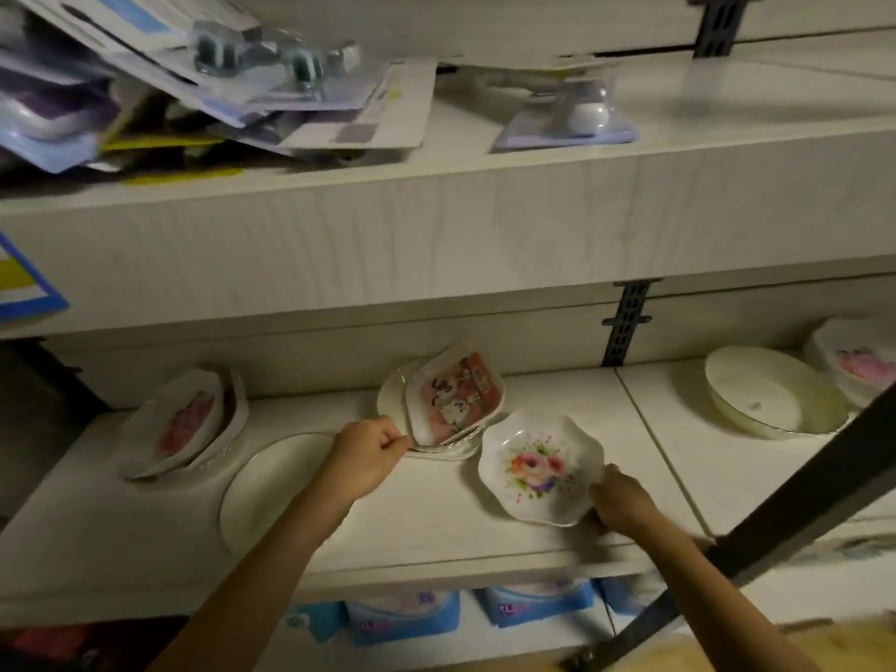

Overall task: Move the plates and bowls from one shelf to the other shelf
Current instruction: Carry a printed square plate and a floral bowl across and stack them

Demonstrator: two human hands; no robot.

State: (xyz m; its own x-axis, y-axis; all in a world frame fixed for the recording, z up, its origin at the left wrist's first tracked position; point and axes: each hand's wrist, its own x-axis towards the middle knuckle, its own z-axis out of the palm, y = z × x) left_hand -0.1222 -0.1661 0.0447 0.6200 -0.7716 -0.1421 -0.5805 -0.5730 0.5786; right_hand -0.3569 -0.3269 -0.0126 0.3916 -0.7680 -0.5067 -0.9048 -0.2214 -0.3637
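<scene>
Left hand: bare forearm reaching in from the lower left, back of the hand up, fingers curled, thumb and forefinger pinching the near rim of the plate stack. Right hand: bare forearm entering from the lower right, fingers curled round the near edge of the flowered bowl.

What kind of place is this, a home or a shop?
Probably a shop: packaged goods lie on the upper shelf, slotted metal rails stand behind, and plates lean in stacks.
</scene>
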